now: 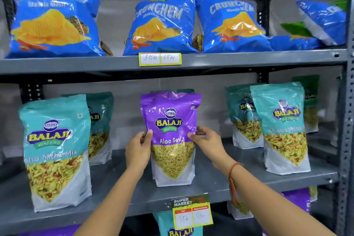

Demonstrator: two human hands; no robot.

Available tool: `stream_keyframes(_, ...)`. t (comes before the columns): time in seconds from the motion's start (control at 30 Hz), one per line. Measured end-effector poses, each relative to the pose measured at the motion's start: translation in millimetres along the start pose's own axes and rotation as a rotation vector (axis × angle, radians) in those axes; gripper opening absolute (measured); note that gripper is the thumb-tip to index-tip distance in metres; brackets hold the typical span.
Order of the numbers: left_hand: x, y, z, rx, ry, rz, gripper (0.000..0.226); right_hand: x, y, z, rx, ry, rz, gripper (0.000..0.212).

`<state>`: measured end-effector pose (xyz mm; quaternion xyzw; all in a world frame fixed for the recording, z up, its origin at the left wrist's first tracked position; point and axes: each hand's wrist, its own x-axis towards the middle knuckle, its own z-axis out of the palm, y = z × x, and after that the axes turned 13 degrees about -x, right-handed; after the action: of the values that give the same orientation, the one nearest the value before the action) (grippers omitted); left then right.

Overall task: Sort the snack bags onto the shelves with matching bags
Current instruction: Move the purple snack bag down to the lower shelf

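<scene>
A purple Aloo Sev bag (171, 120) stands upright at the middle of the middle shelf (210, 184). My left hand (138, 149) grips its left edge and my right hand (206, 142) grips its right edge, thumbs on the front. Teal Khatta Mitha Mix bags stand on the same shelf: one at front left (55, 151), one behind it (100, 126), two at the right (283, 126) (242, 117). Another teal bag top (172, 91) peeks out behind the purple bag. Blue Crunchem bags (162, 25) fill the top shelf (76, 64).
On the lower shelf, a teal bag (178, 226) sits under the price tag (192, 211) and purple bags (298, 200) lie at the right. The rack's perforated upright (346, 140) runs down the right side. A green bag (308, 90) stands at the back right.
</scene>
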<state>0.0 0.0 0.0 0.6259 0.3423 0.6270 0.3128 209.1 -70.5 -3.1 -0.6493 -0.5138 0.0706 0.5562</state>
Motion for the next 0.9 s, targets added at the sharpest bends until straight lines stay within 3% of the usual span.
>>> stream_keyframes(0.07,1.0,-4.5,1.9,-0.018,0.038,0.051,0.045,3.0,2.7,8.2,0.060,-0.024,-0.048,0.030)
stream_keyframes(0.2,4.9,-8.3,6.7,-0.015,0.125,0.067,0.036,9.0,6.7,22.3,0.050,0.052,-0.127,0.048)
stream_keyframes(0.37,-6.0,-1.2,3.7,-0.027,0.218,0.119,0.033,-1.2,-1.9,23.0,0.063,0.114,-0.144,0.039)
stream_keyframes(0.5,-27.9,11.7,-16.1,-0.088,0.298,0.121,0.026,-32.6,-24.9,19.8,0.002,0.149,-0.226,0.060)
stream_keyframes(0.63,-68.2,33.7,-51.1,-0.166,0.336,0.222,0.027,-78.5,-49.7,20.5,0.058,0.135,-0.303,0.061)
stream_keyframes(0.73,-103.3,40.1,-83.6,-0.226,0.355,0.242,0.027,-116.4,-58.5,28.4,0.136,0.063,-0.310,0.060)
stream_keyframes(0.9,-178.5,4.7,-138.8,-0.138,0.383,0.182,0.022,-182.8,-22.7,68.1,0.296,-0.264,-0.200,0.070)
